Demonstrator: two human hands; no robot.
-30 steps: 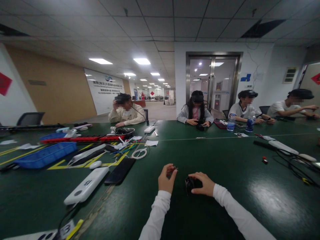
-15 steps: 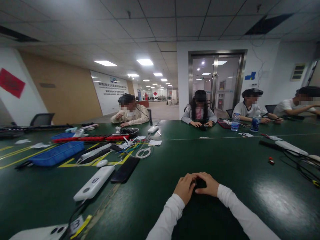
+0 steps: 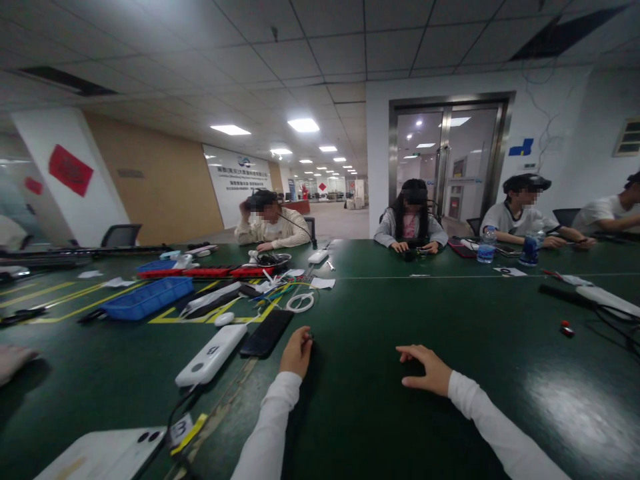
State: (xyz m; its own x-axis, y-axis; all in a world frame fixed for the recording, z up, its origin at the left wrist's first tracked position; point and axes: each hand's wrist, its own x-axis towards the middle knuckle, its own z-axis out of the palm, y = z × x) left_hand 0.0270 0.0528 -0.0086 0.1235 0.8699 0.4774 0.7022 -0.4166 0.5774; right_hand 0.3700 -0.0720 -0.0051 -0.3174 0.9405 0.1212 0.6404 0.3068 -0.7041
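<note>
My left hand (image 3: pixel 297 351) is closed in a pinch beside the black phone (image 3: pixel 267 334). A small dark object (image 3: pixel 311 336) shows at its fingertips, too small to name. Over the green table (image 3: pixel 360 427) to the right, my right hand (image 3: pixel 427 371) is open, thumb and fingers apart, holding nothing. Left of the phone lies a white power bank (image 3: pixel 212 355) with a cable. A white phone (image 3: pixel 105 457) lies near the lower left edge.
A blue tray (image 3: pixel 149 299), tangled wires (image 3: pixel 273 287) and a coiled white cable (image 3: pixel 300 303) lie beyond my left hand. A small red-topped object (image 3: pixel 567 328) is at the right. Several people sit across the table. Another person's hand (image 3: pixel 16 362) enters at the left.
My hands have come apart. The left has moved left with the small dark object, while the right has opened and stays near its place. The view has turned slightly left.
</note>
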